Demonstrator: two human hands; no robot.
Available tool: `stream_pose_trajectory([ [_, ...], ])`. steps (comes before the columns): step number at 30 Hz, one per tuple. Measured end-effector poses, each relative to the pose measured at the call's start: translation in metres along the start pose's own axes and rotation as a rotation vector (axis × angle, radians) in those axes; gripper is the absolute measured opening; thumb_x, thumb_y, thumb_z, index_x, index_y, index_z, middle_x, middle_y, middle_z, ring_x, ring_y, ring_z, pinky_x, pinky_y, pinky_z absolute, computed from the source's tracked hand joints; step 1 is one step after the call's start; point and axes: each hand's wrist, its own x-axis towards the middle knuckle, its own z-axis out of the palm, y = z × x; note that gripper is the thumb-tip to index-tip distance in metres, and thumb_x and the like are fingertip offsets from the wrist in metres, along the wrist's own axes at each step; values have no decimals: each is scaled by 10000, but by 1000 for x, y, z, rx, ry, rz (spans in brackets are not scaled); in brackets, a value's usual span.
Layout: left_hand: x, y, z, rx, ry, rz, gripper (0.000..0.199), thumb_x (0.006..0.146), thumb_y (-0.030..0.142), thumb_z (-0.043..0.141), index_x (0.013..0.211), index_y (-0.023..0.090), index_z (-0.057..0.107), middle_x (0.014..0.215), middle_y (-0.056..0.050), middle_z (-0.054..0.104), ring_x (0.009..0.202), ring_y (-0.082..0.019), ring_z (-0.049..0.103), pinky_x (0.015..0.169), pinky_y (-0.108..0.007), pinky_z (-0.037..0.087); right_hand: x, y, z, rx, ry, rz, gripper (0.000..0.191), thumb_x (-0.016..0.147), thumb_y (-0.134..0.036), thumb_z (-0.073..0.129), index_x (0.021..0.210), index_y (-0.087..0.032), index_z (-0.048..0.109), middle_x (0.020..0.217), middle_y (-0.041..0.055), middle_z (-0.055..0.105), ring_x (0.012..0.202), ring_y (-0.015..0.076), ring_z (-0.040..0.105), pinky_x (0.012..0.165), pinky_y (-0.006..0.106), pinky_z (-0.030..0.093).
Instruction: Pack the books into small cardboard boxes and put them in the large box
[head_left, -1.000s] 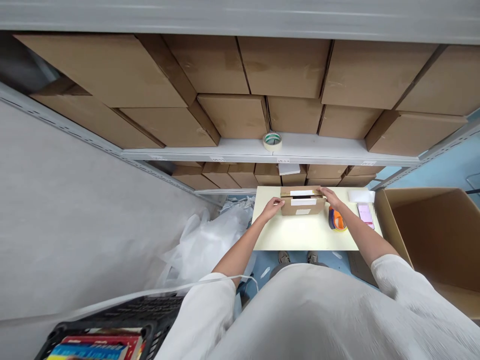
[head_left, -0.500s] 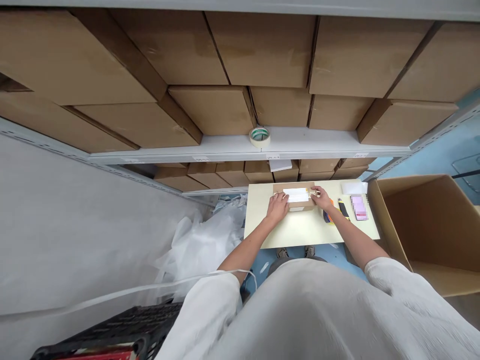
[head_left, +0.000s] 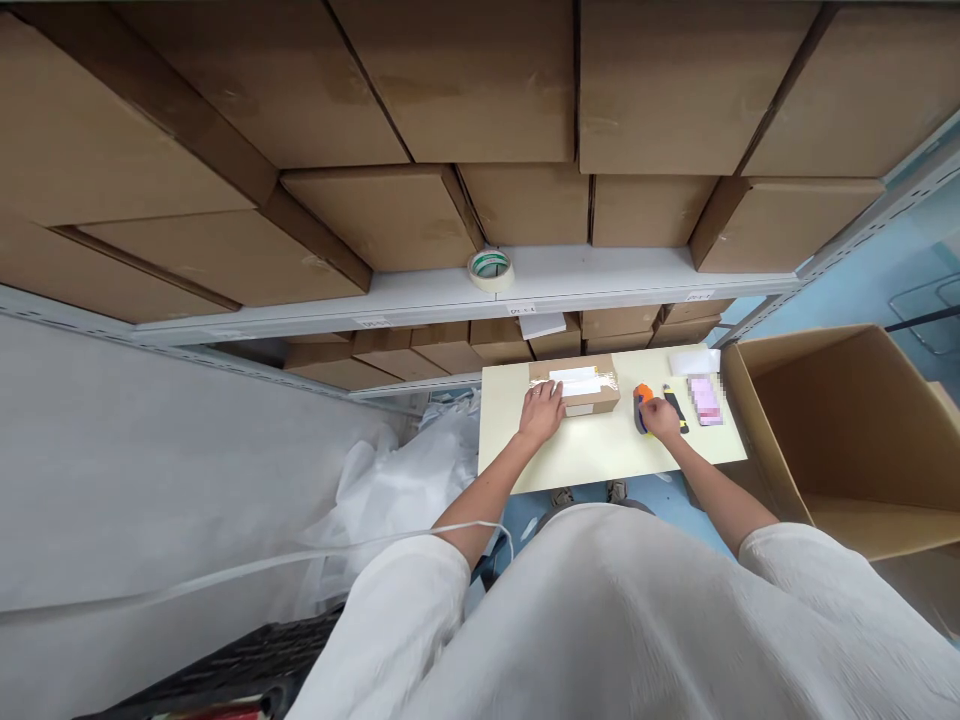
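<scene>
Well to the left of the carton (head_left: pixel 591 392), white sheeting (head_left: pixel 405 485) lies heaped. Now the left grip (head_left: pixel 543 410), unclenched, fingers laid over the carton's left end, so the carton sits right beneath those fingers, flat on the desk (head_left: pixel 577 455), a white label and shiny tape across its top. Just right of the carton, there's the orange-and-blue tape dispenser (head_left: pixel 643 394), and the right grip (head_left: pixel 661 418) is at it, fingers bunched against its side; closed around it or not, I can't tell! Further right of the carton: a black-and-yellow tool (head_left: pixel 677 408), a partly blurred pinkish item (head_left: pixel 703 398), then a big open box (head_left: pixel 761 440).
</scene>
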Motion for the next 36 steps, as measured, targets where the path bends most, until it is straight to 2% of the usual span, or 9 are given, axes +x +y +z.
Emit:
stream_pose_trajectory([
  [3,-1,0,1,9,-8,-4,569,1067,310,487,1621,188,518,1589,-190,556,1465,-383,490,1246,-532,365,-6,1,7,-182,-65,53,305,941,-526,669,946,-221,685,1103,136,756,1111,338,705,954,429,495],
  [7,-2,0,1,30,-28,-1,587,1060,320,485,1631,183,501,1601,-188,542,1472,-381,478,1245,-527,366,-9,-4,17,-273,-57,55,342,948,-510,696,1109,-214,636,1185,154,729,1187,344,681,1011,469,470],
  [10,-2,0,1,44,-38,-7,596,1057,323,478,1634,174,492,1607,-193,533,1479,-383,469,1242,-532,369,-9,-4,22,-305,-72,39,368,942,-418,709,1219,-217,574,1196,166,721,1216,346,664,1008,461,466],
  [14,-4,2,2,52,-41,-9,605,1057,310,461,1641,155,474,1617,-207,518,1500,-385,448,1252,-538,358,-12,1,20,-287,-110,8,325,950,-231,598,1264,-211,522,1106,146,733,1140,317,685,955,416,470],
  [19,-4,2,1,24,-35,-3,610,1055,298,443,1646,151,468,1626,-211,515,1504,-383,441,1260,-565,347,-10,9,-4,-113,-8,23,390,907,-236,575,1292,-214,516,954,90,729,969,306,707,991,451,459],
  [24,-3,2,1,-20,-8,-1,605,1042,284,459,1631,151,495,1619,-214,525,1503,-387,448,1270,-565,334,1,6,-53,364,85,-70,375,833,-387,561,1182,-258,606,933,52,719,888,291,680,867,411,522],
  [27,-3,1,2,-40,19,-3,609,1027,277,494,1628,176,504,1606,-206,537,1493,-386,464,1268,-562,337,10,-16,-81,528,33,-212,410,792,-426,548,1145,-241,648,945,50,723,924,275,662,851,377,525],
  [30,-4,1,2,-41,26,-2,606,1025,271,502,1624,181,507,1599,-199,542,1486,-377,471,1268,-544,332,17,-54,-94,558,-80,-368,417,765,-412,553,1128,-245,673,1023,45,740,982,264,652,888,370,518],
  [36,-6,-2,-1,-36,4,14,599,1029,240,469,1623,165,502,1608,-197,535,1494,-366,456,1262,-533,336,27,-133,-77,561,-331,-545,398,745,-384,574,1103,-248,683,1077,25,736,1012,248,635,929,375,513],
])
